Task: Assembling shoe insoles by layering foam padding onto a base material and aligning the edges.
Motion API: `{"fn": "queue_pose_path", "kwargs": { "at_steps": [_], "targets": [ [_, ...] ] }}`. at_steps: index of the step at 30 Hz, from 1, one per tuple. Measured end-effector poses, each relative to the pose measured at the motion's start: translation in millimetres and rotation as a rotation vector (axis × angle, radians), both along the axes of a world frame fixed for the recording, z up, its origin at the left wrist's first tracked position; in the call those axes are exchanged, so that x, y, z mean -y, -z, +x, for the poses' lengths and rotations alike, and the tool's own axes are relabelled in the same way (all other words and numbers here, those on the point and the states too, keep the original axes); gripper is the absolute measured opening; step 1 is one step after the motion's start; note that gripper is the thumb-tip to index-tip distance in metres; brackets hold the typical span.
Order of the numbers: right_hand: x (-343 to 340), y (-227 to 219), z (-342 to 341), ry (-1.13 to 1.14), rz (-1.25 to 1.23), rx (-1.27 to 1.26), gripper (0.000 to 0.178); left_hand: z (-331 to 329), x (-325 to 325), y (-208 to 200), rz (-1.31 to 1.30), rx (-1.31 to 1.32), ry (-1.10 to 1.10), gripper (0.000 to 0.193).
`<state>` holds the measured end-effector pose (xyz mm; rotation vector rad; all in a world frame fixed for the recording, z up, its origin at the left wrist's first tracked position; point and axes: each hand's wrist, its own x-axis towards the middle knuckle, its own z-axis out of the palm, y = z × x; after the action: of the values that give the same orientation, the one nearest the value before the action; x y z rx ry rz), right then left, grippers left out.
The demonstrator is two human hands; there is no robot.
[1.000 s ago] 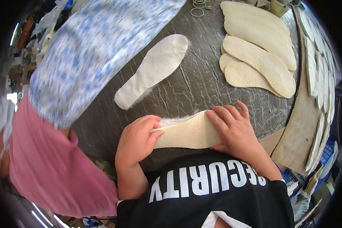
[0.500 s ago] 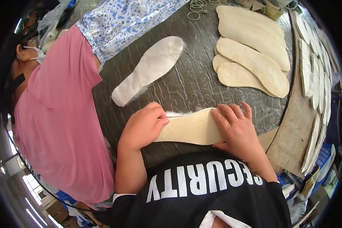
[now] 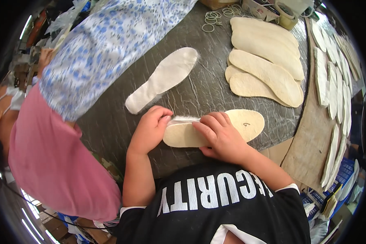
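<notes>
A cream insole point(image 3: 183, 135) lies crosswise in front of me, a small dark mark on its wide right end. White fluffy lining shows along its far edge. My left hand point(image 3: 151, 127) is closed at the left end, thumb and forefinger pinching the edge where the lining shows. Across the insole's middle, my right hand point(image 3: 223, 136) grips it, fingers on top and thumb at the near edge. Its palm and fingers hide part of the middle. Beyond my left hand lies a separate white fleece insole point(image 3: 162, 79), fuzzy at its edges.
Several cream insoles point(image 3: 266, 61) are stacked at the far right, near some pale rings point(image 3: 212, 18) and a small tub point(image 3: 286, 16). A brown board point(image 3: 309, 134) with white pieces stands along the right. At the left, a co-worker in pink point(image 3: 61, 154) reaches a flowered sleeve point(image 3: 110, 53) over the table.
My right hand has moved left from the insole's right end to its middle, uncovering the marked wide end. The insole has shifted right. The co-worker's body has moved left and the flowered sleeve spreads lower.
</notes>
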<state>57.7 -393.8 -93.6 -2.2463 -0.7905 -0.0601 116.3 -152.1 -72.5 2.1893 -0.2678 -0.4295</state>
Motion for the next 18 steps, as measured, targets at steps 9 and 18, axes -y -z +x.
{"fn": "queue_pose_path", "kwargs": {
  "at_steps": [9, 18],
  "targets": [
    [2, 3, -4, -0.001, 0.035, 0.058, 0.074, -23, -21, 15, -0.046, -0.307, -0.139, 0.013],
    [-21, -14, 9, -0.050, -0.043, 0.071, 0.078, -23, -22, 7, -0.408, -0.432, -0.119, 0.010]
  ]
}}
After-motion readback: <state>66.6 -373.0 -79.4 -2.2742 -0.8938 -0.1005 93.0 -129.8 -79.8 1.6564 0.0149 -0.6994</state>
